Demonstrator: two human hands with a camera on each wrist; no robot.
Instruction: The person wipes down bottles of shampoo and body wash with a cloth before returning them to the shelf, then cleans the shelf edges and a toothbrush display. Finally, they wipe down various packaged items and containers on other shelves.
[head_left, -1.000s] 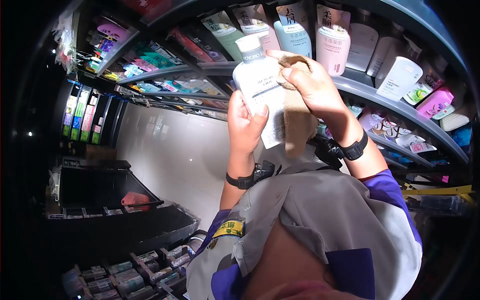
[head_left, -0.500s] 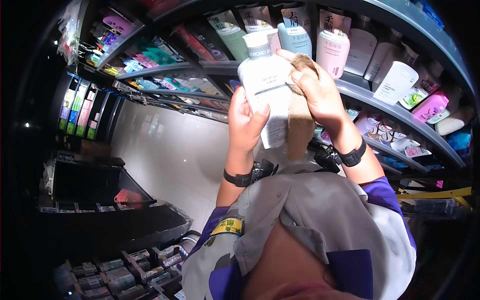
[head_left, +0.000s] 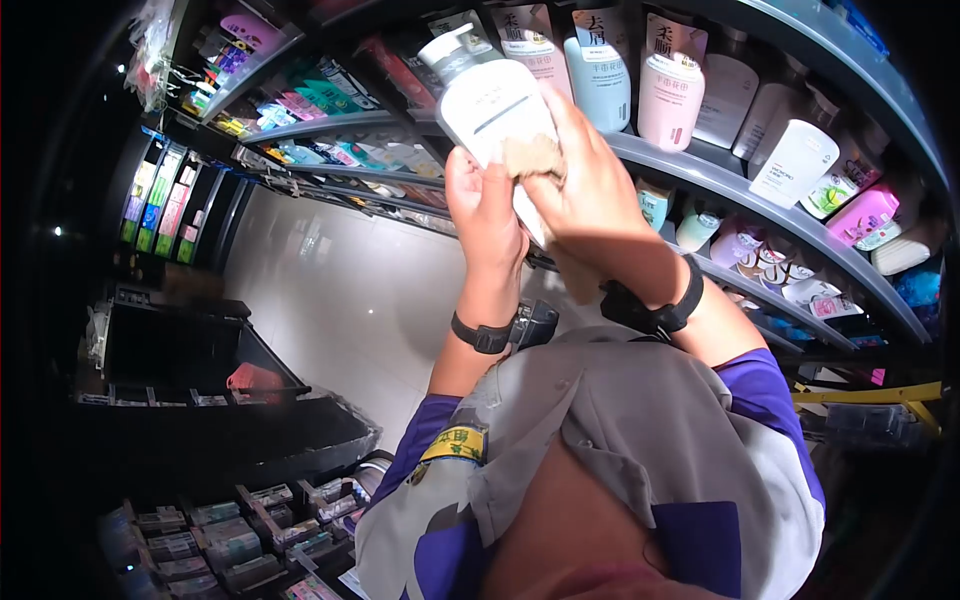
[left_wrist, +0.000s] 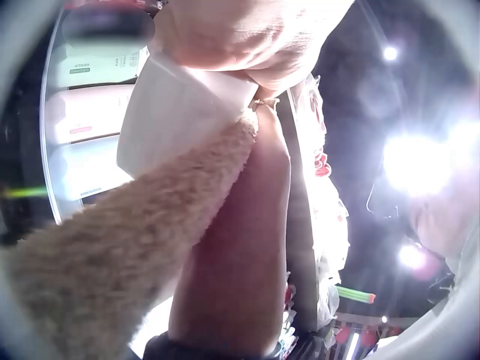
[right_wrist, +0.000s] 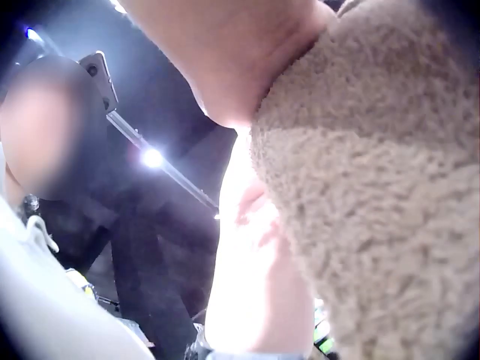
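Observation:
A white bottle [head_left: 492, 100] with a pale cap is held tilted in front of the shelf in the head view. The left hand [head_left: 487, 210] grips its lower part from the left. Over the bottle's front and right side lies the right hand [head_left: 590, 185], holding a tan cloth [head_left: 533, 157] against it. In the left wrist view the cloth [left_wrist: 142, 232] hangs down beside the white bottle [left_wrist: 180, 112]. Fuzzy cloth [right_wrist: 375, 165] fills much of the right wrist view, below the right hand [right_wrist: 232, 52].
Behind the hands, a curved shelf [head_left: 720, 180] bears several bottles, among them a pink one [head_left: 671, 100] and a blue one [head_left: 597, 85]. A lower tier holds small containers. At the left are a dark bin [head_left: 180, 350] and the pale floor [head_left: 340, 290].
The bottle has moved up and left and tilts further left. The right hand has moved left across its front with the cloth, which now bunches on the bottle's lower front.

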